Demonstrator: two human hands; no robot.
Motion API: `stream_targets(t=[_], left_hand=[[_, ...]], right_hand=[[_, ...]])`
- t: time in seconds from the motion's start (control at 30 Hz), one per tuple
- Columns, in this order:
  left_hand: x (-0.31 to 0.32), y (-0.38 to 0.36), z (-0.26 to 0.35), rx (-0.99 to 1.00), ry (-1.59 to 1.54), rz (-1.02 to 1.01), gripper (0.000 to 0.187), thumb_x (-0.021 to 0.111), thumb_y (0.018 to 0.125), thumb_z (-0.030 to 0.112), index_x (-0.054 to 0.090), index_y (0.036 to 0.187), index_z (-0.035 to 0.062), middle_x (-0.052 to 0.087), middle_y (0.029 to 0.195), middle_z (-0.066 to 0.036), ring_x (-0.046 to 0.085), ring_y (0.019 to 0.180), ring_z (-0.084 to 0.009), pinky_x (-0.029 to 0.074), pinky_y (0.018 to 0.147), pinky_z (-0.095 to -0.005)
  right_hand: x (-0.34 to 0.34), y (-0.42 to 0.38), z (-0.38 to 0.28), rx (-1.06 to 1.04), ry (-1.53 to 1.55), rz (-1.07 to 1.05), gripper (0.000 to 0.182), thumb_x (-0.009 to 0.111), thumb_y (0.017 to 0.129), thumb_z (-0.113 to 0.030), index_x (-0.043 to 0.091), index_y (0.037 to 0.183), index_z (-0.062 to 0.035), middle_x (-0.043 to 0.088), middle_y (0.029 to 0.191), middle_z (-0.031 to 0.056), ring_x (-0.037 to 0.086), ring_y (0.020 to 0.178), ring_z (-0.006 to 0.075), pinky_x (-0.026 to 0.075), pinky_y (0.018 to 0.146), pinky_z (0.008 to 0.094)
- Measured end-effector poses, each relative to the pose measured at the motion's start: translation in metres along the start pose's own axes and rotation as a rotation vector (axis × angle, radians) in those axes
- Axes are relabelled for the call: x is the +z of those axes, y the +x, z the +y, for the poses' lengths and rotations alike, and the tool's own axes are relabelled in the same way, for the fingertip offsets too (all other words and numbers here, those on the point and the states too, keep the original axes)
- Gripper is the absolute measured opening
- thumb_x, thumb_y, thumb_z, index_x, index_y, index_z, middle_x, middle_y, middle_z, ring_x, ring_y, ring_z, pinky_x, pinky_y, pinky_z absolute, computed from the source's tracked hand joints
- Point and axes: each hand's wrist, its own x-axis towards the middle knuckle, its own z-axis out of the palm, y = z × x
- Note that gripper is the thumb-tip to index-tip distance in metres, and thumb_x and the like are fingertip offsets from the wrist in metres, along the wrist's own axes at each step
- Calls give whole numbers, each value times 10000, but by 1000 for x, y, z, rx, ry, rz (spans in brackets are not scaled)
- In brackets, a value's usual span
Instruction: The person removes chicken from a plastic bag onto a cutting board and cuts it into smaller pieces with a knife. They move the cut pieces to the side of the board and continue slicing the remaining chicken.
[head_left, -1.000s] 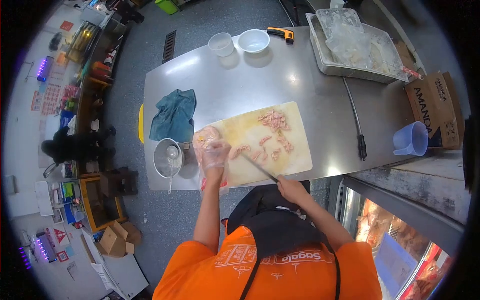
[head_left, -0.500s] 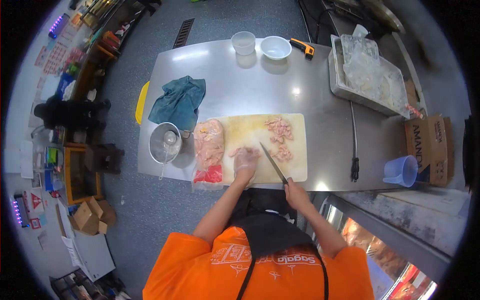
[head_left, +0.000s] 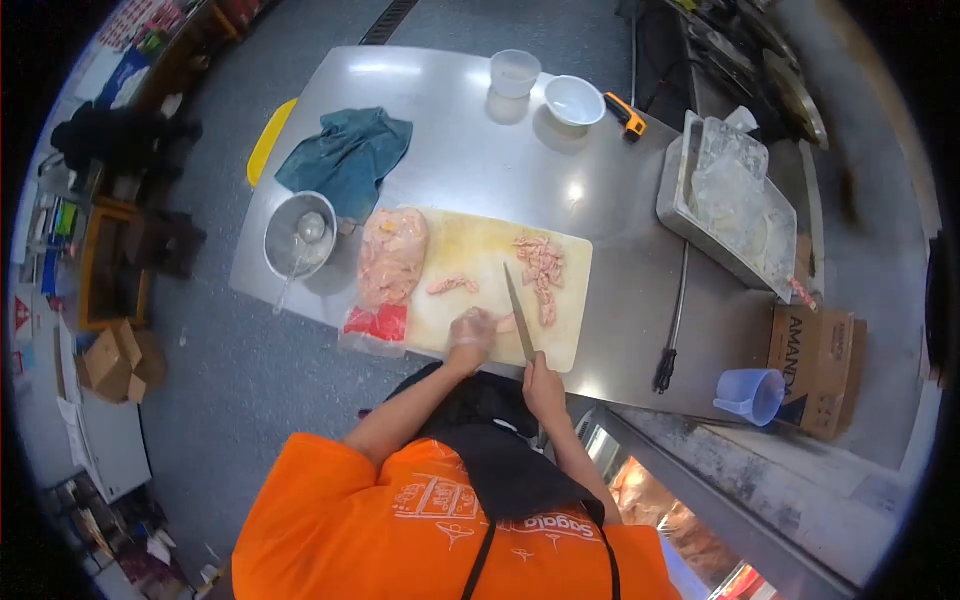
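Observation:
My right hand (head_left: 544, 388) grips a long kitchen knife (head_left: 518, 312) by its handle, blade pointing away from me over the cutting board (head_left: 478, 235). In a clear plastic glove, my left hand (head_left: 472, 335) has its fingers curled over a strip of raw meat (head_left: 505, 324), which sticks out toward the blade. Chopped raw meat (head_left: 540, 265) lies in a heap right of the knife. Another small strip of meat (head_left: 453, 286) rests just beyond my left hand. A plastic bag of raw meat (head_left: 392, 260) overlaps the board's left edge.
A metal pot with a ladle (head_left: 299, 240) and a teal cloth (head_left: 345, 160) sit on the left of the steel table (head_left: 450, 130). Two bowls (head_left: 574, 101) and an orange thermometer gun (head_left: 626, 118) stand at the back. To the right are a metal tray (head_left: 680, 190) and a blue jug (head_left: 750, 395).
My left hand has drawn nearer to me, now on a strip close to the board's front edge. The chopped pieces are pushed together into one heap. My head view has turned slightly.

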Motion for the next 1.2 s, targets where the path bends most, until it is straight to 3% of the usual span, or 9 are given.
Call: stream_targets(t=[0.2,0.27,0.4,0.6,0.87,0.9,1.0,1.1,1.2], left_hand=[[-48,-5,-5,-220,-146,35,205,552,909,205,631,916,16,674,889,-234,667,878,-412,535,761,-485],[-29,2,-26,226,193,133,202,514,909,182,661,948,49,644,936,-213,651,774,-409,548,778,-443],[-31,5,24,3,316,-296,152,528,886,171,633,895,62,631,924,-196,647,851,-369,540,781,-460],[-7,-9,1,223,282,-286,179,555,886,195,648,904,43,644,873,-202,638,860,-375,525,780,-483],[-65,30,1,-217,-267,-92,194,597,859,177,712,921,33,660,882,-200,649,875,-377,520,772,-469],[21,39,-55,198,-315,189,149,547,913,70,640,990,-18,646,795,-213,649,721,-315,529,671,-419],[63,59,-27,323,65,40,194,561,940,139,622,1007,-32,620,767,-180,622,690,-240,522,652,-382],[-23,69,39,-271,-1077,-305,204,598,900,160,626,1011,-9,603,766,-170,627,779,-230,525,713,-374],[-38,73,-7,364,-41,92,301,628,824,159,632,1086,11,654,858,-203,653,932,-355,521,821,-448]], right_hand=[[0,-9,-7,-19,59,51,209,466,1012,-185,458,1106,2,640,792,312,619,755,526,467,690,615],[-2,-13,-9,-22,33,42,215,462,1014,-195,461,1115,-6,646,807,313,624,763,529,472,697,620],[9,-13,-10,12,-25,-65,253,428,1022,-226,441,1158,-12,632,823,334,614,801,546,456,714,635],[20,88,-53,-82,-31,28,318,458,976,-180,406,1217,21,645,824,328,644,784,512,499,685,607],[30,3,-9,-21,21,-5,265,445,1023,-229,416,1162,-5,618,812,369,600,784,565,457,692,633],[36,-11,3,-28,44,29,292,474,1008,-231,436,1164,13,625,848,355,597,807,562,443,700,634],[24,-32,18,-36,14,58,301,463,1020,-268,435,1151,2,616,806,364,589,777,571,435,683,625],[9,-31,7,29,78,240,365,435,1031,-287,445,1174,49,613,846,379,584,849,573,430,723,615],[5,-19,7,-89,59,202,367,445,1027,-291,463,1170,47,619,814,361,592,783,558,434,687,615]])
